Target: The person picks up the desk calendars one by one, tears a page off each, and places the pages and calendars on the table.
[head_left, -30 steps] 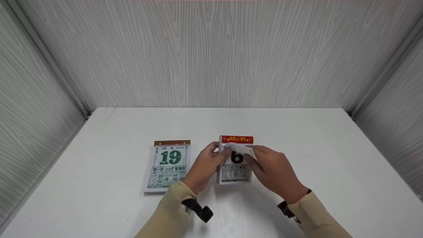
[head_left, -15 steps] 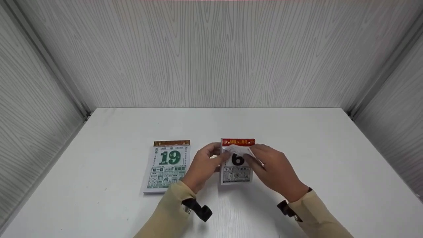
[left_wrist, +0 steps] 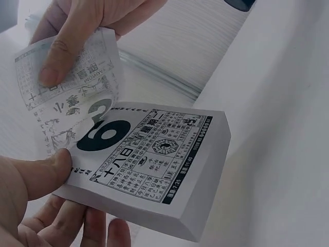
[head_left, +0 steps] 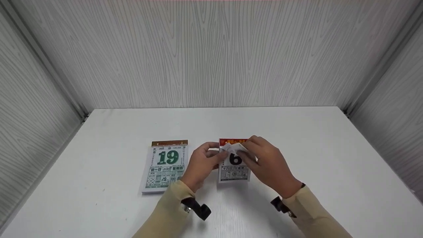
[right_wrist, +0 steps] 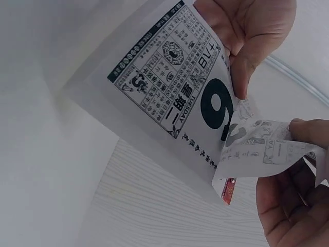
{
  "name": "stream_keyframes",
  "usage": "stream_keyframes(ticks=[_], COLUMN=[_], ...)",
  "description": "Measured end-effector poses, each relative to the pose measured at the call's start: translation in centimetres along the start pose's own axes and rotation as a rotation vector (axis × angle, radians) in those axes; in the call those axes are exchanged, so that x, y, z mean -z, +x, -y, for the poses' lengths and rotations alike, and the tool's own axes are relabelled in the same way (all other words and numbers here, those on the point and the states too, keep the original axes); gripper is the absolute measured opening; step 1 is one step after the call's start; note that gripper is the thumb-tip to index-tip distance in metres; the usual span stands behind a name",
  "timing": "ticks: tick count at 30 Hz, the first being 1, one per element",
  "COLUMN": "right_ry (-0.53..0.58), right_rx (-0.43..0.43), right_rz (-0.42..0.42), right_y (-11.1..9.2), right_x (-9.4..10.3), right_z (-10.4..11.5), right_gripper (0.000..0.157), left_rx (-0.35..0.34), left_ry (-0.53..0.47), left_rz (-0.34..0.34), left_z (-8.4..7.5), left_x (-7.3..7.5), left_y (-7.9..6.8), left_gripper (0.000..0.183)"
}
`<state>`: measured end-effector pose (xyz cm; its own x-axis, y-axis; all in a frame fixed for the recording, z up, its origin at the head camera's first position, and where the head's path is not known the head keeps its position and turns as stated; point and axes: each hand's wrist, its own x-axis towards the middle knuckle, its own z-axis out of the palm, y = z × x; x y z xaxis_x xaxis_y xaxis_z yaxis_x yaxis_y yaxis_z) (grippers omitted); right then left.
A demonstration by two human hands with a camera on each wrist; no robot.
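Observation:
My left hand (head_left: 202,165) holds a small tear-off calendar (head_left: 234,174) by its left edge, thumb on the front and fingers behind. The calendar has a red header strip and shows a large black 6. Its top page (left_wrist: 72,98) is lifted and curled back toward the header, over the upper part of the 6. Between thumb and fingers, my right hand (head_left: 271,167) pinches this loose page, as the right wrist view also shows. In that view the page (right_wrist: 257,149) still meets the pad near the red strip. My left thumb presses beside the fold.
A second, larger tear-off calendar (head_left: 167,170), with a green 19 and a brown-gold header, lies on the white table (head_left: 314,132) to the left. Grey wood-grain panels (head_left: 211,53) stand behind the table and at both sides.
My right hand has moved slightly up and left with the page, now covering the right part of the red header. My left hand keeps its hold on the calendar.

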<state>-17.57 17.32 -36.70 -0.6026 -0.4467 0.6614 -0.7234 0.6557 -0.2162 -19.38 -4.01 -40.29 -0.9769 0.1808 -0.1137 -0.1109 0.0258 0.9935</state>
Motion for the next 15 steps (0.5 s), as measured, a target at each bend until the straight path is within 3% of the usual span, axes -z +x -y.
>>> stream_keyframes(ticks=[7,11,15], right_ry=[0.014,0.074,0.115], right_rx=[-0.017,-0.103,-0.190], right_rz=[0.048,0.131,0.237], right_y=[1.8,2.8,3.9], right_x=[1.4,2.4,3.1], right_z=[0.1,-0.2,-0.6], right_gripper=[0.015,0.020,0.013], left_rx=[-0.017,-0.017,-0.019], left_ry=[-0.033,-0.045,-0.058], left_rz=[0.001,0.003,0.021], left_z=[-0.1,-0.2,-0.3], left_x=[0.3,0.4,0.4], left_y=[0.0,0.0,0.1], left_gripper=[0.040,0.039,0.039])
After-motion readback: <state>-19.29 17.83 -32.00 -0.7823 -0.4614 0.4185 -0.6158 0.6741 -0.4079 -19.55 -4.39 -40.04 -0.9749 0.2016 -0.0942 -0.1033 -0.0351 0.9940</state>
